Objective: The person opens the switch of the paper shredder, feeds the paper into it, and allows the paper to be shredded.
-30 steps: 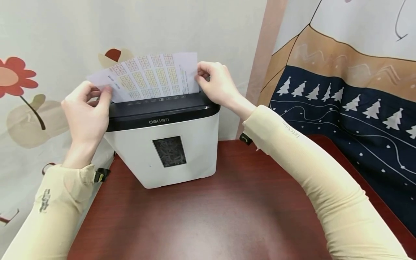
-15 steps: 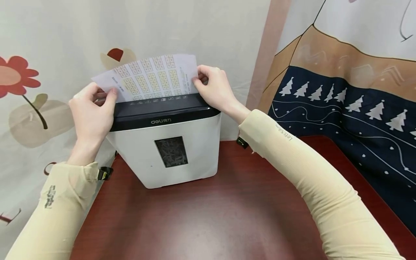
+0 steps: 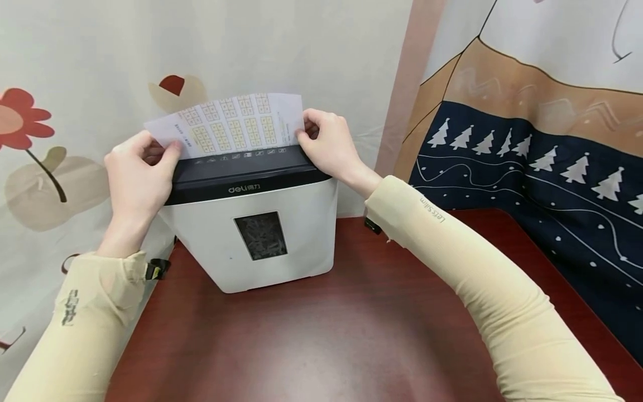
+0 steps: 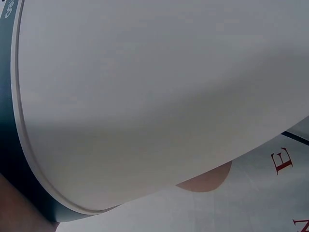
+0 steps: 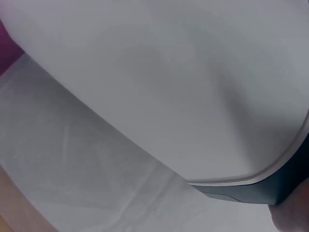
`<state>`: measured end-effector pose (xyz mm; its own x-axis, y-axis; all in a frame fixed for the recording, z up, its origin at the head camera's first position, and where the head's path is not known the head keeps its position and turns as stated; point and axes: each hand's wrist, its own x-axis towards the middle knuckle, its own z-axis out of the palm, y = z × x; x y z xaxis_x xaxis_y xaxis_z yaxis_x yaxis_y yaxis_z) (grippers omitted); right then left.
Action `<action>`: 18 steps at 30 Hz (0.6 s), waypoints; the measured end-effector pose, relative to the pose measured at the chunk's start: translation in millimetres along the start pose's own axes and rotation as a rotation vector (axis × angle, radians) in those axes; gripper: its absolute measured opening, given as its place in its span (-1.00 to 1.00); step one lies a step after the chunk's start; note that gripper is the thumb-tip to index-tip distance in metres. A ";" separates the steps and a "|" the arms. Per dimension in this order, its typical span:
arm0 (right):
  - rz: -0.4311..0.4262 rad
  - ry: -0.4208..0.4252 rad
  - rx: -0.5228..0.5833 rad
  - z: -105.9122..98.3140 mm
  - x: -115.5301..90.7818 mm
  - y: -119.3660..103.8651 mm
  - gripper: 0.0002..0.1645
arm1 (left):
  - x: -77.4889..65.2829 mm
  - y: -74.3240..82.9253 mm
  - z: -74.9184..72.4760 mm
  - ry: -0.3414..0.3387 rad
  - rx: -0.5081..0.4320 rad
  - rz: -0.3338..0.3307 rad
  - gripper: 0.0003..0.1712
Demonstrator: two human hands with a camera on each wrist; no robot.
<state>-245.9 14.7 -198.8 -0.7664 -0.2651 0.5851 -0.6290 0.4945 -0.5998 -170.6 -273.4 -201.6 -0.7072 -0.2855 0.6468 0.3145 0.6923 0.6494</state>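
A white paper shredder point(image 3: 201, 234) with a black top stands on the table, shreds showing through its small dark window point(image 3: 261, 235). A printed sheet of paper point(image 3: 233, 125) with rows of small yellowish grids stands up from the slot, its lower part hidden inside. My left hand point(image 3: 140, 176) pinches the sheet's left edge between thumb and fingers. At the opposite edge my right hand point(image 3: 329, 142) pinches the paper close over the black top. Both wrist views mostly show the shredder's white side point(image 4: 145, 96), with only a bit of each hand at a corner.
The reddish-brown table point(image 3: 326, 335) extends in front of the shredder and to its right. Behind hangs a pale curtain point(image 3: 311, 44) with flower prints. A dark blue tree-patterned cloth point(image 3: 502, 156) hangs along the right side.
The sheet has sunk lower into the shredder's slot, so less of it shows above. Both hands have gone down slightly with it and still pinch its edges.
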 end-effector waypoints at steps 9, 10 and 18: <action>0.001 0.016 -0.008 1.9 -0.7 0.4 -0.84 | 0.1 -1.7 -2.6 -0.031 0.016 -0.001 -0.87; 0.001 0.015 -0.006 2.0 -0.7 0.5 -0.84 | 0.0 -2.0 -2.8 -0.032 0.013 -0.003 -0.87; 0.006 0.014 0.024 0.9 -2.6 1.9 -0.74 | -0.4 -1.3 -2.0 -0.052 0.031 -0.002 -0.76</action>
<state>-245.2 15.6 -201.9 -0.7683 -0.2509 0.5888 -0.6276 0.4761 -0.6160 -169.4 -275.6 -201.9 -0.7398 -0.2532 0.6234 0.2935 0.7123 0.6376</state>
